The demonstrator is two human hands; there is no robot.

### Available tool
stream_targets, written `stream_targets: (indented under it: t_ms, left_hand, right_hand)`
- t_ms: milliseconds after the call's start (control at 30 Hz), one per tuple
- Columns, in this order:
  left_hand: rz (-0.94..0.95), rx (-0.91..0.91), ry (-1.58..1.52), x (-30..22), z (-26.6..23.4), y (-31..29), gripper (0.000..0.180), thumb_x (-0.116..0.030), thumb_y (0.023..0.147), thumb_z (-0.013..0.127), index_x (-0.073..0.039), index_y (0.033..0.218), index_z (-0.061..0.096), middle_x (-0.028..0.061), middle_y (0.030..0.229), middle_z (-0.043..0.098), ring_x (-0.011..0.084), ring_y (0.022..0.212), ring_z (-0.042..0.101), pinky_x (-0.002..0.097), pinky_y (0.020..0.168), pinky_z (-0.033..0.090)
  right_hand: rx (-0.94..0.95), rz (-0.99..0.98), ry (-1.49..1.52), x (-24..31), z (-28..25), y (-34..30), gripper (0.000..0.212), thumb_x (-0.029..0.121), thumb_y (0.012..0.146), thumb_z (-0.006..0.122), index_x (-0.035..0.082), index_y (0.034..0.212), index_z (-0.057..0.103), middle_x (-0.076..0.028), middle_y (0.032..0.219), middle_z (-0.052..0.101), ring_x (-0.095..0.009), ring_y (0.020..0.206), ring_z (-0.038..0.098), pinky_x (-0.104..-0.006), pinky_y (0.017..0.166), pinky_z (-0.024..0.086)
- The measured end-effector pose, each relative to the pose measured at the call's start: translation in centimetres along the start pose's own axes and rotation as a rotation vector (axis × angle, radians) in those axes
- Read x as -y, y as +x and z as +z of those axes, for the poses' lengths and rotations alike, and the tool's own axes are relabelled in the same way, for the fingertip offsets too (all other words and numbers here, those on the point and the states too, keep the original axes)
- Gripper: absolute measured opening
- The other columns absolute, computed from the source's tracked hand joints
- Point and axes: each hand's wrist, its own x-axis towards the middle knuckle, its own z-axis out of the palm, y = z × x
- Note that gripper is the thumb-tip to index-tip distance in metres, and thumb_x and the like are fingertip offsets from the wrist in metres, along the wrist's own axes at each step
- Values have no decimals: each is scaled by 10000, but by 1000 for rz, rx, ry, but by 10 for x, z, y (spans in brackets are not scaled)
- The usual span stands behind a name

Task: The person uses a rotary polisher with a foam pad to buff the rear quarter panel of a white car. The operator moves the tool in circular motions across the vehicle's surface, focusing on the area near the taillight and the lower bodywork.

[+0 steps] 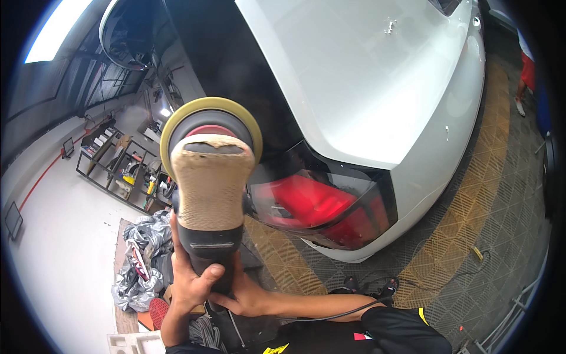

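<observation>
1. Gripping the disc polisher (212,183), the left hand (191,286) and the right hand (244,295) close around its black handle from opposite sides.
2. The disc polisher lies straight ahead of both hands, its long axis running away from the wearer, with the round pad (206,104) at the far end.
3. The left hand's fingers reach farther along the body toward the pad; the right hand is nearer the tail light (318,200), which lies ahead and to its right. Whether pad and car touch cannot be told from this angle.
4. A cream cover with a fine, wrinkled grain wraps the head, its front edge ragged around a dark slot. Beneath it sit a red ring, a grey disc and the pad's yellow rim.
5. The tail light is smooth, angular and red under a clear lens, set into the glossy, pale car body (354,100).
6. Perforated grey and yellow tiles (451,236) form the floor; crumpled silver sheeting (141,253) lies at left.
</observation>
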Motion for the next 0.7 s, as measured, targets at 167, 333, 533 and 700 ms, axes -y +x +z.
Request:
stream_targets:
  t_ms: [167, 333, 533, 700]
  left_hand:
    - [-11, 91, 69, -20, 10, 3, 1235, -477, 789, 786, -37, 1579, -56, 299, 1372, 534, 370, 1223, 591, 429, 1027, 459]
    - [-38, -44, 49, -19, 12, -4, 1270, -521, 776, 792, -24, 1574, -61, 285, 1330, 561, 358, 1188, 610, 428, 1010, 471]
    - [-15, -49, 64, -17, 17, 0, 1298, -517, 763, 810, -16, 1568, -76, 285, 1299, 580, 363, 1165, 622, 429, 1005, 476]
    - [-15, 41, 67, -21, 26, 3, 1295, -484, 767, 813, -16, 1564, -95, 319, 1335, 556, 383, 1203, 602, 436, 1017, 467]
  right_hand:
    - [-44, -11, -172, 16, -8, -9, 1174, 181, 924, 668, 27, 1434, -378, -359, 1421, 408, -432, 1294, 511, -465, 1066, 431]
    - [4, -12, -51, 10, -12, -7, 1168, 207, 923, 677, 11, 1447, -347, -355, 1414, 428, -443, 1271, 531, -462, 1053, 444]
    - [57, -32, -43, 8, -29, -3, 1154, 221, 927, 677, 5, 1452, -328, -357, 1426, 418, -446, 1265, 538, -457, 1042, 455]
    - [10, -27, -78, 15, -32, -14, 1155, 224, 927, 679, 23, 1459, -327, -354, 1422, 425, -447, 1266, 537, -456, 1044, 454]
